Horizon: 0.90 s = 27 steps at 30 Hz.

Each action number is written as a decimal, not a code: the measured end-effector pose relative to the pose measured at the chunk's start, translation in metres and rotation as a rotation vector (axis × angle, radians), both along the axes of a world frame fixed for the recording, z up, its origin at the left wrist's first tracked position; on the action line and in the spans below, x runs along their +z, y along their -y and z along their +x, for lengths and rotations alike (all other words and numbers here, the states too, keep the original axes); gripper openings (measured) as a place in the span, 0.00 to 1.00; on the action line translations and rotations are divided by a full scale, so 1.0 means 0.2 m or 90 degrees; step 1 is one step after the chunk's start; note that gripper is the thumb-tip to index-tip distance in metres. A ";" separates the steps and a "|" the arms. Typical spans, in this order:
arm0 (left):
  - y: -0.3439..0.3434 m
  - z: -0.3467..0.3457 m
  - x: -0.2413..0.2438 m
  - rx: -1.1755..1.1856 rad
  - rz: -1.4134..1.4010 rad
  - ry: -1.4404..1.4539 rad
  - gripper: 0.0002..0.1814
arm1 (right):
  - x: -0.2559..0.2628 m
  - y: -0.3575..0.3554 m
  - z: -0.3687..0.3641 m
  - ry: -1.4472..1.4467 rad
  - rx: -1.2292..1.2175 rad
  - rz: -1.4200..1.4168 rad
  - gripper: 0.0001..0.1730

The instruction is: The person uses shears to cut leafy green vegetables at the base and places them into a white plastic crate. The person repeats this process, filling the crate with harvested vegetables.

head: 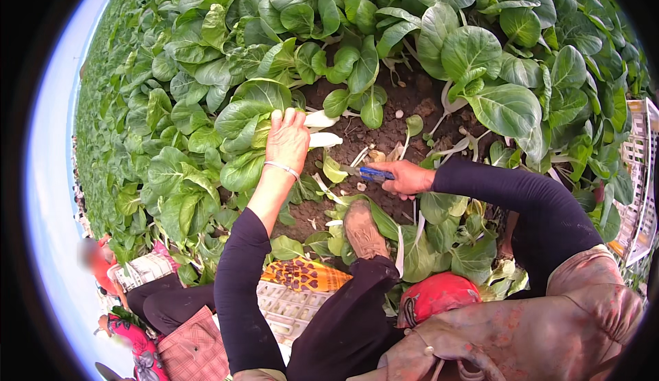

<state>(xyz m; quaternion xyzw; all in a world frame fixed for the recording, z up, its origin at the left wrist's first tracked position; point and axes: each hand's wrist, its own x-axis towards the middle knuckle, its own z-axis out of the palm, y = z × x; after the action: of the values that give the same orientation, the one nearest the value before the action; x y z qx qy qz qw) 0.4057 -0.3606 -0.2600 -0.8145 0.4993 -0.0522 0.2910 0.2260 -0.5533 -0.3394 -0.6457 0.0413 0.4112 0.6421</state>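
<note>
My left hand (286, 141) is closed around two bunches of bok choy (246, 123), leaves to the left. Their pale, trimmed-looking stem ends (324, 139) stick out to the right of my fingers. Low over the soil, my right hand (404, 177) grips a knife with a blue handle (376, 174), its short blade pointing left. Beside the blade lies a yellowing leaf (333, 171). Cut leaves and pale root scraps are scattered on the brown soil (406, 98) between my hands.
Dense rows of standing bok choy (473, 54) fill the far side and left. My brown shoe (364, 229) is planted among loose leaves (437, 242). White plastic crates stand right (636, 175) and beside my leg (293, 306). Other people (175, 304) sit at lower left.
</note>
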 end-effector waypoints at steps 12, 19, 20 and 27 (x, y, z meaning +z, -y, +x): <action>0.22 -0.32 0.33 0.297 -0.550 -1.226 0.17 | 0.81 0.65 -0.28 0.004 -0.349 0.113 0.40; 0.47 -0.63 0.24 0.237 -0.411 -1.183 0.19 | 0.66 0.57 -0.41 -0.036 -0.567 0.263 0.21; 0.48 -0.65 0.24 0.232 -0.397 -1.174 0.23 | 0.62 0.56 -0.44 -0.041 -0.585 0.248 0.20; 0.52 -0.76 0.14 -0.025 -0.359 -0.766 0.34 | 0.43 0.51 -0.56 -0.076 -0.578 0.345 0.16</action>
<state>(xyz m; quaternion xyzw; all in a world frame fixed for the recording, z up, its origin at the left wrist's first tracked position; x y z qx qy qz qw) 0.2533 -0.4650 -0.2318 -0.7374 0.5565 0.2777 -0.2635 0.1137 -0.6559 -0.2543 -0.3492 0.2449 0.1237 0.8959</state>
